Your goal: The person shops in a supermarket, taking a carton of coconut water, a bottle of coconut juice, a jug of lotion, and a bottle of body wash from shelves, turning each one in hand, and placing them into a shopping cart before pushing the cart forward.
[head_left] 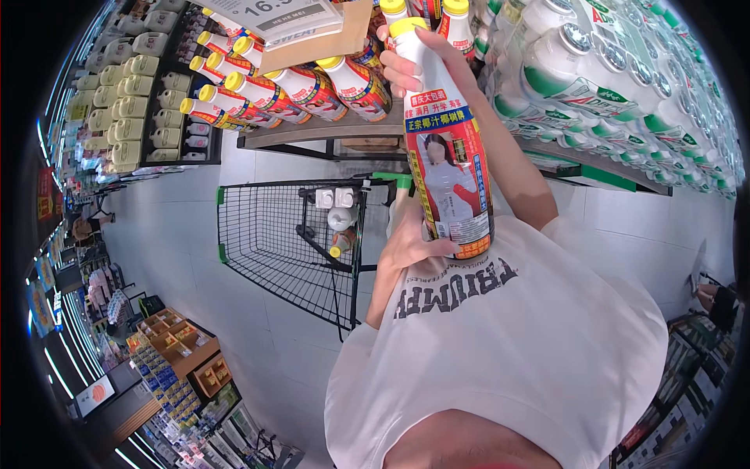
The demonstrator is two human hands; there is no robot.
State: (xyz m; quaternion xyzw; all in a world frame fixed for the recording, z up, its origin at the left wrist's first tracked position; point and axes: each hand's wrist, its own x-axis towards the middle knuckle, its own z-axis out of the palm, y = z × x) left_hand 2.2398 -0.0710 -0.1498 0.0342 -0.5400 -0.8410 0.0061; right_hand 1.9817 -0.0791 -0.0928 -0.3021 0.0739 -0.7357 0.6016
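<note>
While the right hand (451,59) is closed round the neck of the bottle (448,184), the left hand (414,244) holds its lower end, thumb in front | bottle: tilted, before the white shirt (500,344); label outward | left: cart (266,228); beyond: similar bottles (262,100), yellow-capped, in rows | right: stacked green-and-white packs (570,86)

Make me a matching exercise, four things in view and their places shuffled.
1. Right hand
2. Left hand
3. Shopping cart
4. Green-and-white bottles

A. Stacked at the picture's upper right
B. At the base of the held bottle
C. Standing on the tiled floor
D. Around the held bottle's neck

Pairs: 1-D, 2-B, 3-C, 4-A
</note>
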